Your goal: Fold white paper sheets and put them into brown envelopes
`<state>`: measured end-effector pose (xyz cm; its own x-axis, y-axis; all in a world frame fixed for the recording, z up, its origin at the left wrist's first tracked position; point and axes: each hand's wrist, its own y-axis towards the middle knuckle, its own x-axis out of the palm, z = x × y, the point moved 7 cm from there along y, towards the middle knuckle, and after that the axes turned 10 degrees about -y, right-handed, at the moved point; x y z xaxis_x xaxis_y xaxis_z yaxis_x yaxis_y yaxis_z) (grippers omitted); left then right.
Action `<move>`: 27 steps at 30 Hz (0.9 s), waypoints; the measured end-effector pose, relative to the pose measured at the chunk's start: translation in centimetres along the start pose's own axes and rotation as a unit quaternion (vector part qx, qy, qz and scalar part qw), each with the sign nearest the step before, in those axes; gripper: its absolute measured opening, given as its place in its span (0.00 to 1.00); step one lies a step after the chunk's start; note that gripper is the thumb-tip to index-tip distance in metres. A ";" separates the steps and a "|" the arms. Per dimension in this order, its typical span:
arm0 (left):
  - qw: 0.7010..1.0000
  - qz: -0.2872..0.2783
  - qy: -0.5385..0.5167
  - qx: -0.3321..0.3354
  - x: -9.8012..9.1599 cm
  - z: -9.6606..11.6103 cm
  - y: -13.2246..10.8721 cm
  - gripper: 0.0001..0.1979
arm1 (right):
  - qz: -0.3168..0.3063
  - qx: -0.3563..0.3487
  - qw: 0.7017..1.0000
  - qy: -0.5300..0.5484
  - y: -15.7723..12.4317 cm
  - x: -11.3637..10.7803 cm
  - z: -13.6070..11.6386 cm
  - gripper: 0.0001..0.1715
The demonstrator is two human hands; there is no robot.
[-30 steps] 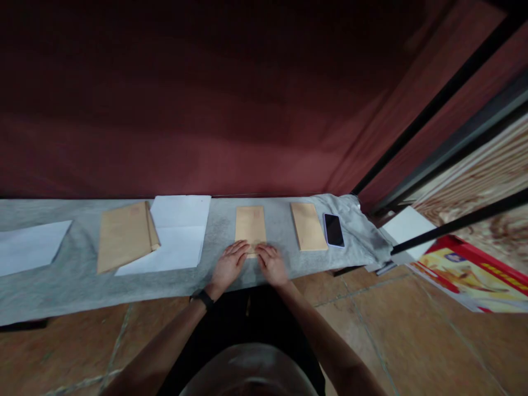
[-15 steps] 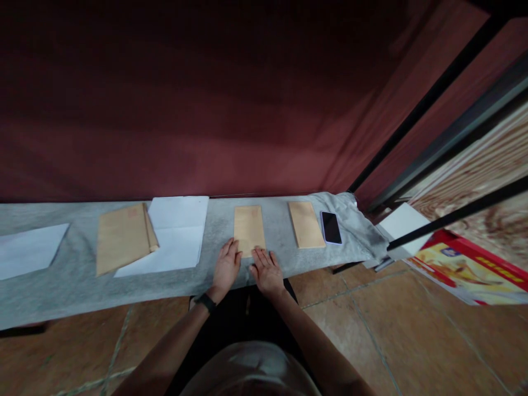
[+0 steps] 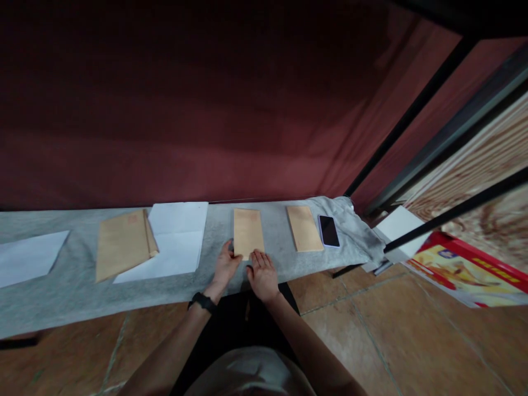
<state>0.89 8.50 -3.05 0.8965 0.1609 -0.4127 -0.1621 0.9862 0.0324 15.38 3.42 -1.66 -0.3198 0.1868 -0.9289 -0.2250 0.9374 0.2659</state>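
Observation:
A brown paper envelope [image 3: 248, 231] lies flat in front of me on the grey cloth. My left hand [image 3: 225, 266] has its lower left corner, thumb on top and fingers curled at the side edge; the fingertips are partly hidden. Fingers outstretched, my right hand [image 3: 263, 275] rests flat at the lower right corner. To the right lies a stack of similar brown envelopes [image 3: 305, 228], with a dark-screened phone [image 3: 329, 231] beside it.
Left of me, larger brown envelopes [image 3: 121, 242] overlap white paper sheets [image 3: 181, 236]. Another white sheet [image 3: 28, 257] lies at the far left. A grey cloth [image 3: 165, 289] covers the narrow table against a dark red wall [image 3: 231, 165]. Black bars [image 3: 408, 121] and a red-yellow box [image 3: 466, 269] stand right.
My left hand has gone from lying flat on the envelope to curling around its lower left edge. The right hand stays flat near the lower right corner. The view has shifted slightly.

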 end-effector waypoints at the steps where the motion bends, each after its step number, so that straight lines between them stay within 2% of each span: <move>1: 0.999 0.005 -0.041 -0.002 0.2 0.4 -0.1 0.31 | 0.002 0.005 1.000 0.002 0.3 -0.2 0.0 0.31; 4: 0.993 0.008 -0.114 0.009 0.9 2.6 -1.1 0.26 | 0.013 0.034 0.999 0.036 1.4 -1.1 0.5 0.28; 6: 0.989 -0.007 -0.142 0.043 1.3 4.7 -1.8 0.23 | 0.033 0.072 0.989 0.123 2.2 -1.6 1.5 0.24; 8: 0.983 -0.009 -0.171 0.068 1.3 6.1 -2.3 0.22 | 0.052 0.126 0.954 0.267 2.8 -1.7 2.6 0.21; 9: 0.981 0.004 -0.181 0.065 1.2 6.2 -2.4 0.23 | 0.052 0.158 0.922 0.351 3.0 -1.3 3.1 0.21; 11: 0.980 0.025 -0.197 0.027 0.9 5.1 -2.3 0.26 | 0.029 0.214 0.844 0.491 3.1 -0.1 3.3 0.21; 13: 0.975 0.012 -0.221 -0.033 1.3 3.2 -2.1 0.30 | 0.000 0.242 0.791 0.562 2.8 1.1 2.8 0.21; 16: 0.967 -0.043 -0.240 -0.078 2.1 0.9 -2.0 0.36 | -0.023 0.249 0.773 0.583 2.0 2.0 1.9 0.22; 18: 0.972 -0.050 -0.213 -0.082 1.8 -0.1 -1.7 0.38 | -0.049 0.244 0.767 0.591 1.3 2.5 1.5 0.23; 20: 0.980 -0.060 -0.163 -0.094 1.1 -1.0 -1.3 0.37 | -0.100 0.219 0.792 0.562 0.6 2.7 1.3 0.26; 22: 0.985 -0.076 -0.112 -0.109 0.3 -1.7 -0.9 0.35 | -0.144 0.191 0.829 0.506 0.0 2.6 1.5 0.26; 23: 0.987 -0.083 -0.085 -0.111 -0.2 -1.9 -0.7 0.34 | -0.147 0.179 0.850 0.473 -0.2 2.3 1.9 0.26; 25: 0.991 -0.089 -0.023 -0.093 -1.1 -1.8 -0.5 0.32 | -0.097 0.142 0.905 0.389 -0.3 0.8 3.0 0.22; 27: 0.994 -0.078 0.060 -0.051 -1.8 -1.3 -0.8 0.29 | -0.028 0.059 0.964 0.258 -0.4 -1.1 3.2 0.19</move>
<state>-1.16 7.40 -3.48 0.8592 -0.0063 -0.5115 -0.0702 0.9890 -0.1301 18.79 3.83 -1.57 -0.7319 -0.0067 -0.6814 -0.1584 0.9743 0.1605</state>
